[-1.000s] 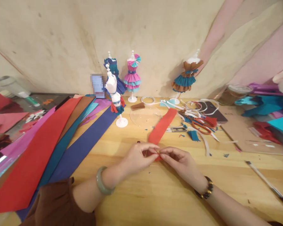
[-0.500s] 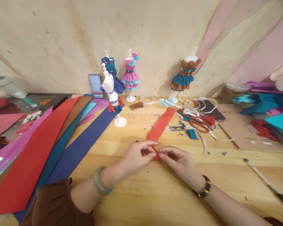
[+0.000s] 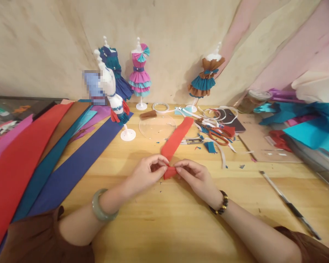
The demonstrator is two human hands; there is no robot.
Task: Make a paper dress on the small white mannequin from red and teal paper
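A red crepe paper strip point(image 3: 178, 135) runs from the middle of the table toward me, its near end folded into a small pleat. My left hand point(image 3: 152, 170) pinches the left side of that folded end between thumb and fingers. On its right side, my right hand point(image 3: 194, 177) pinches the same fold. Beyond the strip lie small thread snips point(image 3: 193, 140) and orange-handled scissors point(image 3: 219, 136). To the left stands a white miniature dress form point(image 3: 115, 98) with red and teal paper pleats at its hips.
Dressed miniature forms, one in a pink dress point(image 3: 140, 76) and one in a brown-and-teal dress point(image 3: 207, 80), stand by the wall. Long paper strips, including a blue strip point(image 3: 82, 164), fan out at left. A pen point(image 3: 289, 204) lies at right, near a cardboard sheet point(image 3: 263, 140).
The view has shifted, so everything sits further left and higher. Between my fingers, the strip's folded end now shows as a flat, wider red pleat; both hands still pinch it.
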